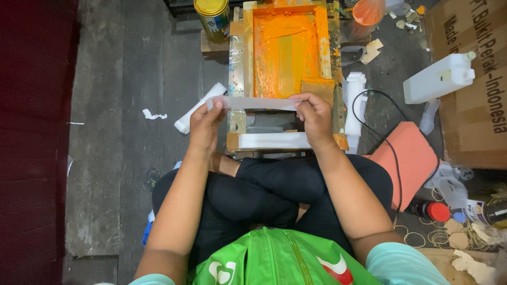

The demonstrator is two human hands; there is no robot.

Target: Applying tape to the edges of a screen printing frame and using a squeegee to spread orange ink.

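Note:
I sit cross-legged on the floor before a wooden screen-printing frame [240, 58] whose mesh is coated in orange ink. My left hand [205, 124] and my right hand [314, 119] each pinch one end of a pale translucent strip [259, 103], stretched level between them above the frame's near end. A white strip [272, 140] lies along the frame's near edge, just under my hands. A brown squeegee-like block [318, 88] rests on the frame close to my right fingers.
A yellow can [213, 18] stands at the frame's far left. A white roll [198, 108] lies left of the frame. To the right are a white jug [438, 79], a cardboard box [475, 84], an orange pad [409, 158] with a black cable, and a red-capped bottle [430, 211].

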